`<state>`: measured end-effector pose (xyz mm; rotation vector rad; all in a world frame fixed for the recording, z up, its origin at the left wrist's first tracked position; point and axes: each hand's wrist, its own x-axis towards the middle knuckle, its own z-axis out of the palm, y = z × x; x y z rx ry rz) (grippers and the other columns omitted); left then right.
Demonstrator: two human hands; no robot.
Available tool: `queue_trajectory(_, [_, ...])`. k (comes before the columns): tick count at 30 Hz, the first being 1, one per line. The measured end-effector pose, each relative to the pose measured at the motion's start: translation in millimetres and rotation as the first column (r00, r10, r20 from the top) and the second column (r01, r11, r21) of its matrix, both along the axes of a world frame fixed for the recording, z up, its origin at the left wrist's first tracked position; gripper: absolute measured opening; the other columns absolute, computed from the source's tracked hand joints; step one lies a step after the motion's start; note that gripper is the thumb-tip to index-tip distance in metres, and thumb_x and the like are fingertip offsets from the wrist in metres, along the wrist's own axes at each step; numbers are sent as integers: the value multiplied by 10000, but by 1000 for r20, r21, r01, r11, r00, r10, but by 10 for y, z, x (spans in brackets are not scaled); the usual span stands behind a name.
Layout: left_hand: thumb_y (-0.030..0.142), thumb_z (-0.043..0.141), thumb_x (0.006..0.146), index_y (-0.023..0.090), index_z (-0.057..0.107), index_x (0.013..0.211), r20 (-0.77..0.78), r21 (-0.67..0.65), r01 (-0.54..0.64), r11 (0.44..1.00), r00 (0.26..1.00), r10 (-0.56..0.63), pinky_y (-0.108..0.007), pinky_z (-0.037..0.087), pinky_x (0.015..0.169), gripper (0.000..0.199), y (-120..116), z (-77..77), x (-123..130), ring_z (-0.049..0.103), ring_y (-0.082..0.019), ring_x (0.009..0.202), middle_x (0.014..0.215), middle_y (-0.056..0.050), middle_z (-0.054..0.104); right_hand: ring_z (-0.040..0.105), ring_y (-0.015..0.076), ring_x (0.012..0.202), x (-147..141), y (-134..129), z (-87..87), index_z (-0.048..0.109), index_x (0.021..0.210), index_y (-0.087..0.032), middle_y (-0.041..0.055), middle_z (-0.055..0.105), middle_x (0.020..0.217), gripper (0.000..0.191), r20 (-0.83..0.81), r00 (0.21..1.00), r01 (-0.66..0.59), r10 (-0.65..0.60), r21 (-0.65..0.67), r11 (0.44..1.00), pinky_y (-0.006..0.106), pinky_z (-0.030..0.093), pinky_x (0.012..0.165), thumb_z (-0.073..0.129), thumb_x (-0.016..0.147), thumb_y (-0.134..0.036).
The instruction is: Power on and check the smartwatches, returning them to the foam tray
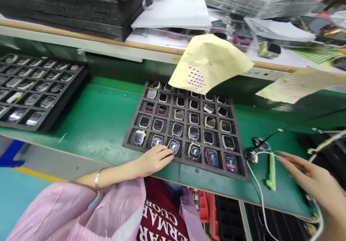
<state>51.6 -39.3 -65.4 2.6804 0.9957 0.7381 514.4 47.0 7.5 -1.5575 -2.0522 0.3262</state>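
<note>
My left hand (156, 159) rests at the front edge of a black foam tray (189, 162). Its fingers lie low, the tips touching a lit smartwatch (173, 145) that sits in a front-row compartment. More lit watches share that row, among them a silver-rimmed watch (194, 150) and a purple-rimmed watch (211, 157). At the right, my right hand (310, 172) has its fingers stretched out to the left. A thin white cable (266, 153) runs up to its fingertips; whether they touch it I cannot tell. Beside them lies a light-green tool (271, 172).
Another foam tray (45, 116) of watches lies on the green table (105, 114) at left. A shelf (156, 49) holds black foam blocks (81, 13) and papers. A yellow sheet (211, 60) hangs over the tray's back. Below the table edge are red trays (205, 206).
</note>
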Motion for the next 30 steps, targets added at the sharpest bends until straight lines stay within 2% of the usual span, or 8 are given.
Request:
queue_trajectory(3, [251,517,939,133,570,1186,83,-25,-86,996,993,87,-416,478,938,279,104,95,-28,552,-251,1082,1178,-158,624,608,294,607,-388,17,148,681,894,-343,57,596,648,255,193,979,7,-57,252,968,433,449,521,499,932,-517])
queue_trajectory(5, [417,616,874,147,575,1145,154,-74,-221,972,961,230,-419,474,917,385,137,218,-166,557,-265,1060,1123,-140,633,619,361,874,-814,-48,243,648,1018,-322,102,640,875,262,221,973,21,-67,203,979,521,460,744,413,983,-433])
queue_trajectory(7, [429,596,883,160,572,1112,166,-107,-458,883,867,470,-434,467,887,354,143,328,-371,562,-275,1023,1066,-130,636,608,340,972,-1311,-132,276,616,1088,-309,99,647,1047,211,89,984,-158,152,62,985,509,468,843,439,989,-364])
queue_trajectory(10, [372,478,952,138,551,1108,-19,-124,-663,738,745,667,-433,466,845,291,127,380,-637,565,-277,954,1011,-130,635,600,290,1019,-2043,-228,195,593,1168,-259,85,645,1110,222,-15,861,-508,509,-82,857,459,512,843,464,988,-258])
queue_trajectory(13, [378,441,967,106,534,1124,-154,-123,-660,741,750,643,-418,471,826,328,117,313,-699,571,-282,927,971,-133,636,582,272,1034,-2616,-247,30,577,1194,-178,121,623,1141,256,63,730,-674,680,-98,733,450,514,885,415,996,-177])
queue_trajectory(15, [395,456,959,87,512,1163,-161,-124,-657,743,753,639,-418,473,826,374,124,259,-650,573,-289,937,983,-145,630,588,282,977,-2881,-222,-82,609,1119,-141,146,622,1085,228,212,719,-662,661,-80,745,455,523,854,434,975,-128])
queue_trajectory(21, [422,616,869,123,507,1153,-70,-197,-644,739,761,645,-413,490,821,427,199,249,-546,581,-282,949,1000,-118,602,577,313,796,-3242,-147,-286,638,812,-130,146,577,818,207,359,746,-600,561,-2,800,474,526,723,481,945,-108])
queue_trajectory(30, [355,553,915,125,508,1192,-75,-230,-612,757,786,613,-437,495,829,363,166,315,-532,566,-293,996,1062,-142,596,634,254,731,-3210,-165,-496,505,1220,-160,73,587,850,367,-35,860,-510,509,-2,860,389,549,647,424,994,-437])
